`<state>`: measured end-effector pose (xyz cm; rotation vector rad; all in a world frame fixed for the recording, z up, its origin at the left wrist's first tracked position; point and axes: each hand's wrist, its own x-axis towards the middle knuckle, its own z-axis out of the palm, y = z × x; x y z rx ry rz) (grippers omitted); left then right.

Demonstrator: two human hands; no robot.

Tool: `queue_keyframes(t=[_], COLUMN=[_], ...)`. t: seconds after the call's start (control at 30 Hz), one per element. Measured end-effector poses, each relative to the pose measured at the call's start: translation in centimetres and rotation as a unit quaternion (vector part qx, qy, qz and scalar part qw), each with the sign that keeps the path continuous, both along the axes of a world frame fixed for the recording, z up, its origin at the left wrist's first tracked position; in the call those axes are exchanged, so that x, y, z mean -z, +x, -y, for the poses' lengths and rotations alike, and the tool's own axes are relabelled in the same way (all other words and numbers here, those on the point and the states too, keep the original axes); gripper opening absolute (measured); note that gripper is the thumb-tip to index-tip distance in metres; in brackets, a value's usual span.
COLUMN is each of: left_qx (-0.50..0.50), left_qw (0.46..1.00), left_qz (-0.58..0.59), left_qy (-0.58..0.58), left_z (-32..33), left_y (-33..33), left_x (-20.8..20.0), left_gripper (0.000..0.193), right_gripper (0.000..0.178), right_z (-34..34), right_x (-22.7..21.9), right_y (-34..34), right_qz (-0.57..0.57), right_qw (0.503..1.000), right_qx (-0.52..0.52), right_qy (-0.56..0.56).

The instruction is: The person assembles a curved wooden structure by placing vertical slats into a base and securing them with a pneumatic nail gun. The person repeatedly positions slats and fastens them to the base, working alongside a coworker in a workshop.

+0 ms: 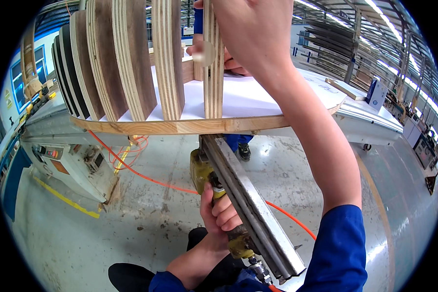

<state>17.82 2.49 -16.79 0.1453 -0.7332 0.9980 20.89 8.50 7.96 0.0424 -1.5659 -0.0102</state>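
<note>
My left hand (220, 211) is closed round the handle of a yellow-green pneumatic nail gun (199, 171), below the tabletop board. The gun's long metal magazine slants down to the right, and its nose is up at the underside of the round-cornered wooden board (180, 127). Above the board, my right hand (253, 29) grips an upright plywood panel (213, 92); its fingers are partly hidden and cut off by the upper edge. Several more plywood panels (169, 63) stand upright in a row to the left. Behind the gripped panel another person's fingers (195, 49) show, blurred.
An orange air hose (151, 179) crosses below the board. A machine cabinet (78, 165) stands at left. Another person's shoe (244, 152) shows beneath the table. A blue-and-white box (376, 94) lies at far right; stacked sheets (326, 46) fill a rack behind.
</note>
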Motion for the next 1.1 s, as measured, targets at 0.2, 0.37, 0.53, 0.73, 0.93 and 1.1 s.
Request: queue_keyframes(t=[0.2,0.37,0.53,0.73,0.93,1.1], left_qx=[-0.010,0.011,-0.017,0.004,-0.012,-0.019], left_qw=[1.000,1.000,0.997,0.999,0.997,0.994], left_qz=[-0.006,-0.005,-0.047,-0.040,-0.070,-0.104], left_qy=[0.011,-0.006,0.058,-0.033,-0.013,0.032], left_z=[0.1,0.2,0.7,1.4,2.1,2.7], left_y=[0.0,-0.1,-0.3,-0.5,-0.3,-0.2], left_x=[0.2,0.1,0.5,-0.2,0.5,-0.3], left_gripper=[0.029,0.029,0.028,0.048,0.059,0.061], right_gripper=[0.014,0.014,0.011,0.012,0.012,0.011], right_z=[-2.3,0.7,0.7,-0.3,0.8,-1.1], right_x=[-0.2,0.0,0.1,0.3,0.2,0.3], right_y=[-0.6,0.1,-0.1,-0.5,-0.2,-0.2], right_qz=[-0.001,-0.006,-0.002,0.005,0.000,0.009], right_qw=[0.995,0.996,0.993,0.998,0.992,0.991], right_qx=[-0.095,-0.086,-0.110,-0.056,-0.120,-0.133], right_qy=[-0.008,-0.028,-0.039,-0.001,-0.047,-0.026])
